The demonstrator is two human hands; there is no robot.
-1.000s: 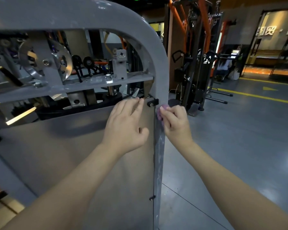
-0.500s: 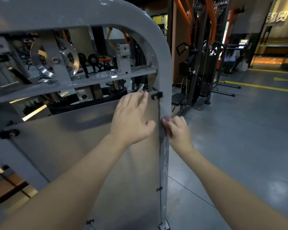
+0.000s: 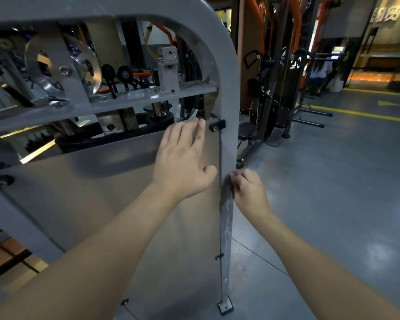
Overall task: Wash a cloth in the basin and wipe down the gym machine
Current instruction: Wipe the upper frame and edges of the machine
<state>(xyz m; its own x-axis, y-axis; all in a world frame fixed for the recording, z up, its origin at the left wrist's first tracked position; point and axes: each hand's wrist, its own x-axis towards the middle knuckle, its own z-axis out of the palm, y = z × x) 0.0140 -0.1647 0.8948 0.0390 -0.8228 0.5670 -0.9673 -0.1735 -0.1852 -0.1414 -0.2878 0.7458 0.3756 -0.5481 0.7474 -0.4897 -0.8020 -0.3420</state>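
Now the right hand (image 3: 249, 190), pinching the pink cloth (image 3: 231, 179), sits lower on the grey upright (image 3: 226, 227) at centre frame than a second ago, so wiping progresses, while the flat left hand (image 3: 183, 160) braces the panel (image 3: 102, 192).

The frame (image 3: 226, 88) of the gym machine is a flat grey, and the panel (image 3: 102, 192) inside it is a dull grey-beige with no pattern. The cloth (image 3: 231, 179) under the right hand (image 3: 249, 192) seems pink or light purple; only a small edge is visible. The clip (image 3: 217, 124) is black. The floor (image 3: 333, 181) is grey-blue with yellow lines (image 3: 356, 114). The machines (image 3: 280, 65) behind are black and orange.
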